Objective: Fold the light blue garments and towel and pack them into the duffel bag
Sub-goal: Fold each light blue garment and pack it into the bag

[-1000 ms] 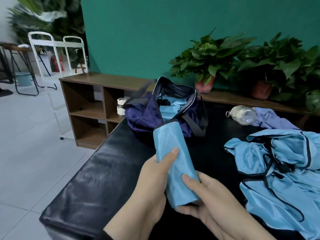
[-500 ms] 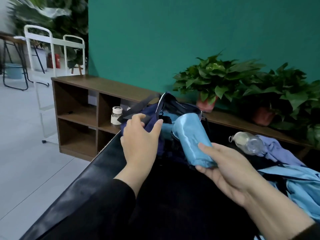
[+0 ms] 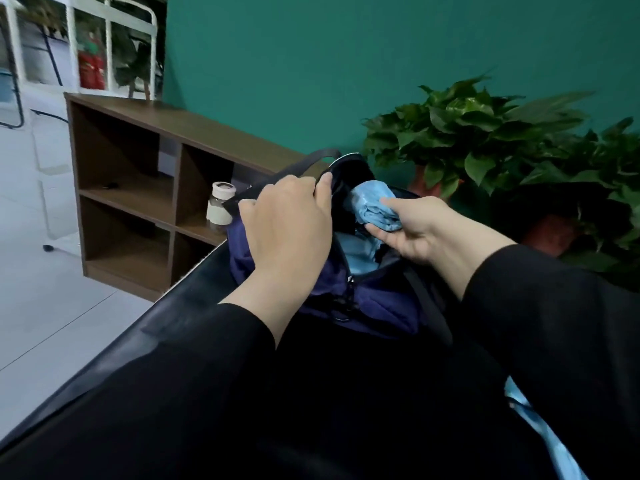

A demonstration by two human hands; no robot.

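A navy duffel bag (image 3: 377, 303) stands open on the black table (image 3: 180, 306). My left hand (image 3: 287, 226) grips the bag's left rim and black strap, holding the mouth apart. My right hand (image 3: 415, 230) holds a rolled light blue garment (image 3: 372, 204) over the opening, its far end dipping inside. More light blue cloth (image 3: 356, 251) lies inside the bag. A strip of another light blue garment (image 3: 547, 441) shows at the lower right, mostly hidden by my right sleeve.
A brown wooden shelf unit (image 3: 131, 188) stands beyond the table's left edge, with a small white-lidded jar (image 3: 220, 206) in it. Potted green plants (image 3: 478, 133) line the back right against the teal wall. White metal racks stand at the far left.
My left hand left the roll and took hold of the bag's rim. My right hand carried the rolled garment forward from the table's middle into the bag's mouth. The view moved closer.
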